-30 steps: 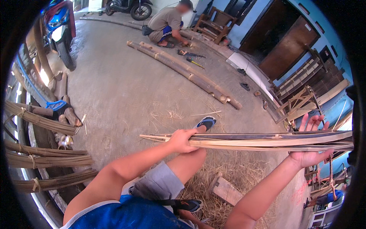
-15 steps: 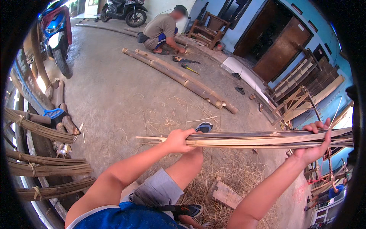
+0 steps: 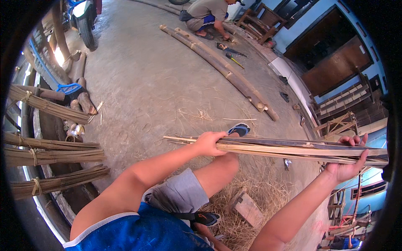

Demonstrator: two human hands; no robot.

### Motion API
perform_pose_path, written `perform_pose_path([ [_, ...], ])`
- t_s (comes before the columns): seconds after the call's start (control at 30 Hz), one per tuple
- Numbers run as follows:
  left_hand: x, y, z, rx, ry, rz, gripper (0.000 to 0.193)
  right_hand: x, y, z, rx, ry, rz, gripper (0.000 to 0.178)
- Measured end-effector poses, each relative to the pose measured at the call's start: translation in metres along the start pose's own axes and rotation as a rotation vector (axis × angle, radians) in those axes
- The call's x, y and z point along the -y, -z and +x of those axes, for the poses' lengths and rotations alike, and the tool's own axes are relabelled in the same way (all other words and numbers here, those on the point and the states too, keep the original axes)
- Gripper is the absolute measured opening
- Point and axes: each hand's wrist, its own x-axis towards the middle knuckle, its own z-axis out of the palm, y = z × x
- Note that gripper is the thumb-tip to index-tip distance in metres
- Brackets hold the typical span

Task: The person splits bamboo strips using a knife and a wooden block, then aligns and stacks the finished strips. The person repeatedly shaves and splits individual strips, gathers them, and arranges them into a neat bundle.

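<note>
A long bundle of split bamboo strips, pale and dark brown mixed, lies nearly level across the space above my knee. My left hand is wrapped around the bundle near its left end, where a few strip tips stick out past the fist. Toward the other end, my right hand cups the strips from below, thumb and fingers curled about them. The bundle's right tip runs into the dark rim of the picture.
Tied bamboo bundles rest on a rack at the left, near a blue broom. Bamboo poles lie on the concrete ahead, beside a crouching person. Shavings and a wooden block are by my feet.
My view has shifted, so the surroundings sit further right and higher. Both hands keep hold of the bundle, and its strips lie closer together at the right end.
</note>
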Motion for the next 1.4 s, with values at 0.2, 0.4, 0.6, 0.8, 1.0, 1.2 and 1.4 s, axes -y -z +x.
perform_pose_path([
  [0.2,0.023,0.005,-0.004,-0.024,0.02,0.004,0.066,-0.022,-0.015,-0.007,0.13,-0.113,0.039,0.113],
  [0.4,0.048,0.003,-0.019,0.085,-0.041,0.05,0.081,-0.032,0.019,-0.026,-0.002,0.025,0.074,0.136],
  [0.6,0.054,-0.009,-0.019,0.103,0.038,0.075,0.068,-0.02,0.043,-0.029,-0.346,0.012,-0.087,0.044],
  [0.8,0.032,-0.013,-0.005,0.154,-0.006,0.127,0.058,0.021,0.041,0.0,-0.171,-0.011,0.009,0.027],
  [1.0,0.019,-0.018,0.005,0.184,0.016,0.059,0.061,0.035,0.001,0.026,-0.295,0.029,-0.083,0.032],
  [1.2,0.045,-0.012,-0.026,0.084,-0.014,-0.037,0.068,-0.01,-0.016,-0.023,-0.232,-0.107,-0.082,0.044],
  [1.4,0.059,-0.013,-0.038,0.143,0.16,0.046,0.058,-0.01,-0.011,-0.022,-0.494,-0.064,-0.286,0.043],
])
